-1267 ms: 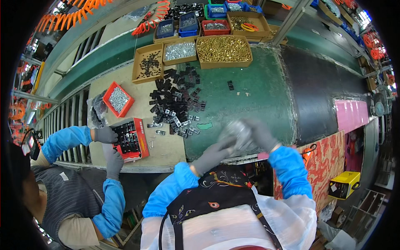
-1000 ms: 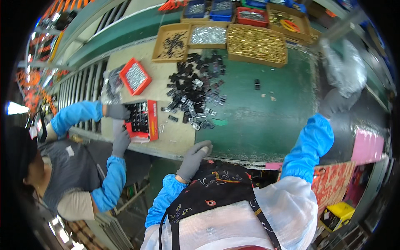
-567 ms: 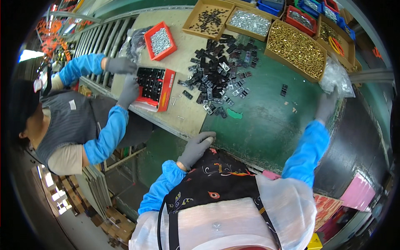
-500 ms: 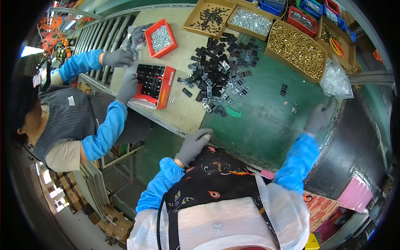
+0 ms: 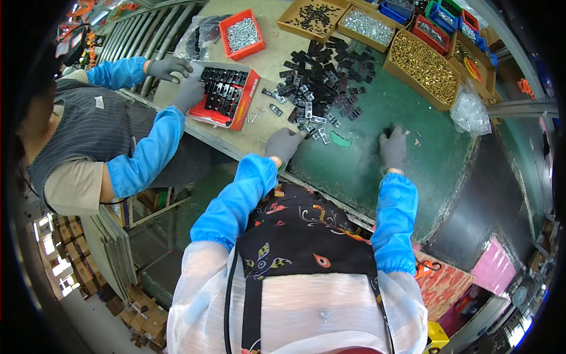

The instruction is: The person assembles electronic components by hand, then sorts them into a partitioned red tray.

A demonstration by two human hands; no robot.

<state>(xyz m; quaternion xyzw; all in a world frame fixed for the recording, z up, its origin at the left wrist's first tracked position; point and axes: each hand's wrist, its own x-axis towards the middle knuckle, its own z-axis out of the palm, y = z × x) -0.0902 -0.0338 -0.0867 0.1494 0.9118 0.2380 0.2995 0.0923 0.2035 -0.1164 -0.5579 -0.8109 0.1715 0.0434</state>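
My left hand (image 5: 284, 146), in a grey glove, reaches to the near edge of a heap of small black and silver metal clips (image 5: 321, 82). Its fingers are stretched out, fingertips beside the closest clips. On the green tabletop to the right, my right hand (image 5: 393, 148), also gloved, has its thumb and fingers closed around a small black clip (image 5: 387, 130), which they partly cover. A green patch (image 5: 340, 139) lies between my hands.
At left, a co-worker's gloved hands (image 5: 187, 93) touch a red box (image 5: 240, 111) of black clips. A red bin of screws (image 5: 242, 35) stands beyond. Cardboard trays hold brass parts (image 5: 425, 66), silver parts (image 5: 368, 28) and dark parts (image 5: 315, 19). A plastic bag (image 5: 470, 114) lies at right.
My right hand has come in from the right edge to the lone black clip. My left hand has moved forward to the heap's edge. The head view has shifted slightly.
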